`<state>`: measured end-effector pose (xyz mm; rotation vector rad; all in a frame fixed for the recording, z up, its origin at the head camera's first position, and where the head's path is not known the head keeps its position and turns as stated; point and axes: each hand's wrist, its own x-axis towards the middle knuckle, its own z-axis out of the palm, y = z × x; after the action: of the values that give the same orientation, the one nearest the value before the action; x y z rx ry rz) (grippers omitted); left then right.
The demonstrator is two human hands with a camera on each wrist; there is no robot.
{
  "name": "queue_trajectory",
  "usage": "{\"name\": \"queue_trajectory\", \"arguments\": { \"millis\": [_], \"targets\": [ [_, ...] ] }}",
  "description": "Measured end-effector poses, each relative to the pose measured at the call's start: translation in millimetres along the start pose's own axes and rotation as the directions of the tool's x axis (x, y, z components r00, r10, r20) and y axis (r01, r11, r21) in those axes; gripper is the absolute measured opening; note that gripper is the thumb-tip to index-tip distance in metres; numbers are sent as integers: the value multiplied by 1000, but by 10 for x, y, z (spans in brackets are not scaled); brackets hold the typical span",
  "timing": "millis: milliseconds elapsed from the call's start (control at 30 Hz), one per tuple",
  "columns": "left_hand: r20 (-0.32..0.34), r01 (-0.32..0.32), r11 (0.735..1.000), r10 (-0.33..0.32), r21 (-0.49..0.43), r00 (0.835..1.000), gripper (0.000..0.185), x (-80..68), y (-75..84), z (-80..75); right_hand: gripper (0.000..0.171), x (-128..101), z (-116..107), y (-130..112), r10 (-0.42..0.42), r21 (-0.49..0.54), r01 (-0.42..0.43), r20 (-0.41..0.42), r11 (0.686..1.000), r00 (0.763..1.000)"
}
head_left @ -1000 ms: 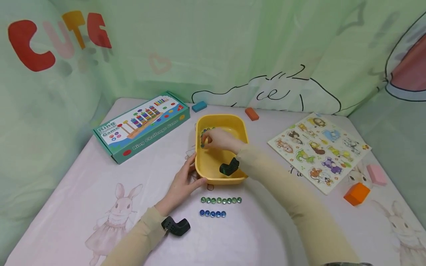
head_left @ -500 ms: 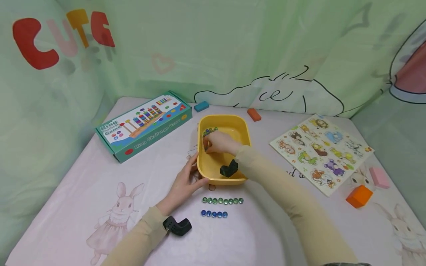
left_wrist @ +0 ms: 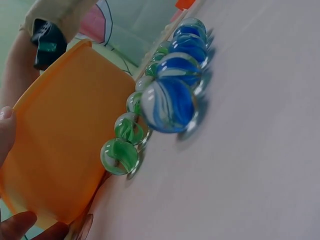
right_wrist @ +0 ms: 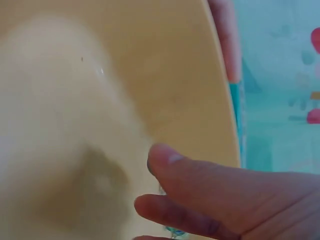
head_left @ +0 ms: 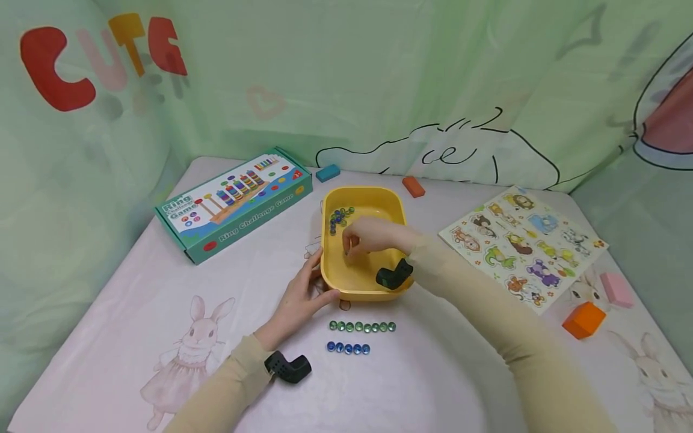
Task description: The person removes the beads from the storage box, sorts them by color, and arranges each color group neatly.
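A yellow plastic tub stands mid-table with a cluster of blue and green marbles in its far left corner. My right hand is inside the tub, just clear of that cluster. In the right wrist view its thumb and finger pinch a small bluish marble, mostly hidden. My left hand grips the tub's near left corner. In front of the tub lie a row of green marbles and a shorter row of blue marbles.
A Ring Challenge Game box lies at the left and an animal puzzle board at the right. Loose blocks: teal, red-orange, pink, orange. A green curtain closes the back.
My right hand has drawn back from the marble cluster toward the tub's middle, so the cluster now shows. The left hand has stayed on the tub's corner.
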<state>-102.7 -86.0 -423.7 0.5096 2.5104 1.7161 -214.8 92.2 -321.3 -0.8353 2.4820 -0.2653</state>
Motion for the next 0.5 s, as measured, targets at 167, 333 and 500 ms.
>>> {"name": "queue_trajectory", "arguments": {
  "millis": [167,333,500],
  "targets": [
    [5,0,1000,0,9,1000,84,1,0,5,12,-222,-9,-13,-51,2,51,-58,999,997],
    [-2,-23,1000,23,1,1000,84,3,17,-3,12,-453,6,-34,-37,58,45,-126,997,991],
    [-8,-24,1000,24,-4,1000,85,-3,34,-11,12,-692,76,-59,-45,106,68,-198,992,979]
  ]
}}
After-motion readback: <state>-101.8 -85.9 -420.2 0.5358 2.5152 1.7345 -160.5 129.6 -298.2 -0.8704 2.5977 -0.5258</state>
